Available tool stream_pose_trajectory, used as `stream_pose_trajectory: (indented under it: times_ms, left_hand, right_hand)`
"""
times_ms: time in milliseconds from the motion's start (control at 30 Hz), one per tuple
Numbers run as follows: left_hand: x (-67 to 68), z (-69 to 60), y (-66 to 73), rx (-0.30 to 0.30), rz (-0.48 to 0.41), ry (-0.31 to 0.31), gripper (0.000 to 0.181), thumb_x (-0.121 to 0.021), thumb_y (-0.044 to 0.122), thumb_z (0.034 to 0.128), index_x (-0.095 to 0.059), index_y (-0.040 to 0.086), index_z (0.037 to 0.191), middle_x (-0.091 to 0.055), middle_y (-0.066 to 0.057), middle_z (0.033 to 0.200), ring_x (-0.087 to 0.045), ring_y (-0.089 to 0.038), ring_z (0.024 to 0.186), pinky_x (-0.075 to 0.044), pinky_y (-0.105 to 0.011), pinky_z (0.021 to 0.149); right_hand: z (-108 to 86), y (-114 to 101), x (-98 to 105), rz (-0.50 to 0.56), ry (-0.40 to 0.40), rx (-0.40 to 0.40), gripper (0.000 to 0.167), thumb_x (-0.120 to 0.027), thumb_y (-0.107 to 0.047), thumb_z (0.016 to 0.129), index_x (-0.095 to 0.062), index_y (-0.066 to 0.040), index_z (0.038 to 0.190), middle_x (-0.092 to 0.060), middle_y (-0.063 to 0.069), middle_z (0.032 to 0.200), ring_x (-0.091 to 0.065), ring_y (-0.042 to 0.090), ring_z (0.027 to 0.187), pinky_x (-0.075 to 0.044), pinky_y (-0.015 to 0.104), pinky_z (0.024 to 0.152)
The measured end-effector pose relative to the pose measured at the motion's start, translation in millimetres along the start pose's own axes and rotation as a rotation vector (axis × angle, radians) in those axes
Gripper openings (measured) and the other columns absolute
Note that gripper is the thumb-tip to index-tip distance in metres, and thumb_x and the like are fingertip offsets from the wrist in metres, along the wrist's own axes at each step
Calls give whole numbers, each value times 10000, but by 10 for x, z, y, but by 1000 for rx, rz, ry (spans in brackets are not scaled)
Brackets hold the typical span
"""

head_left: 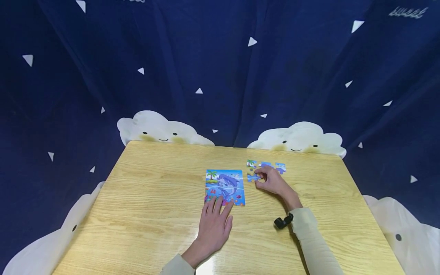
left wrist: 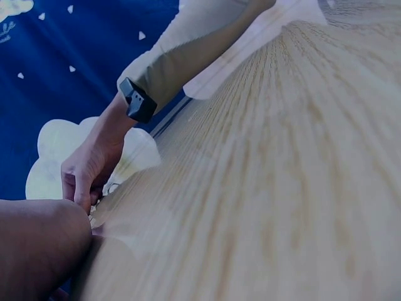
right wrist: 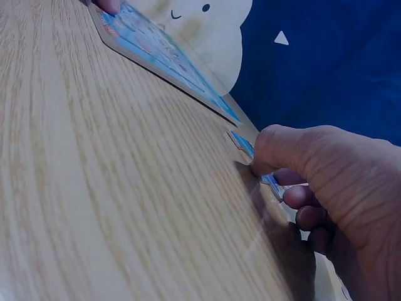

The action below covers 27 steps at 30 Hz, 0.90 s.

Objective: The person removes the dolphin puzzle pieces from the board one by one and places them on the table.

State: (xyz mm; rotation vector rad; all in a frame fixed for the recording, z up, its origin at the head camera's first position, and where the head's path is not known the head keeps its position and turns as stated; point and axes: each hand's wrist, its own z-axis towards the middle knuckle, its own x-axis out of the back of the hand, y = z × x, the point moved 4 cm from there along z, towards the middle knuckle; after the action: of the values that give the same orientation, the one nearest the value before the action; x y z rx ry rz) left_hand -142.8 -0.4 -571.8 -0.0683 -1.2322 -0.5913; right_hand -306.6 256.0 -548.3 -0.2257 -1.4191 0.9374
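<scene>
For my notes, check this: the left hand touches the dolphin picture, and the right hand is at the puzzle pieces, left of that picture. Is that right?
Not quite: the head view shows the puzzle pieces right of the dolphin picture. The left hand does touch it, with the right hand at the pieces.

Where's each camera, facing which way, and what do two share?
Head: on the head, facing forward and down at the table; left hand and right hand show.
Left wrist: worn there, looking across the table; right hand and part of left hand show.
Right wrist: worn there, facing the right hand and puzzle piece; left fingertip shows.
Shared: head and right wrist show the dolphin picture.
</scene>
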Motion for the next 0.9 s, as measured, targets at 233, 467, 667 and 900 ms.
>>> stream_pose_trajectory:
  times_ms: [233,467,667,900]
  left_hand:
    - [13,-6,11,-6,0,7,494,-455,346,1063,-528,220,1535,-467,-175,1541,-399,-443,1432,-320,-598,1162]
    - [14,-9,10,-7,-5,2,494,-450,345,1065,-528,219,1536,-465,-175,1544,-401,-440,1430,-322,-601,1156]
    - [0,-4,6,-13,0,23,484,-461,338,1059,-545,217,1519,-479,-180,1529,-414,-441,1418,-325,-599,1149]
    - [10,6,4,-3,13,-4,492,-454,358,1064,-529,230,1533,-465,-169,1546,-396,-433,1436,-311,-598,1165]
  right_hand:
    - [-52,26,-31,21,41,9,323,-802,-95,807,-722,2,1104,-563,72,832,-478,161,710,-412,252,625]
    - [-116,-82,-45,13,112,61,296,-778,-98,805,-724,-6,1081,-585,71,840,-491,143,702,-426,244,616]
    - [-141,-281,-63,46,105,132,263,-788,-67,834,-751,7,1084,-639,75,868,-544,154,714,-474,246,619]
    - [-137,-583,-211,68,33,163,249,-774,-24,872,-757,25,1115,-661,75,904,-576,175,760,-497,246,641]
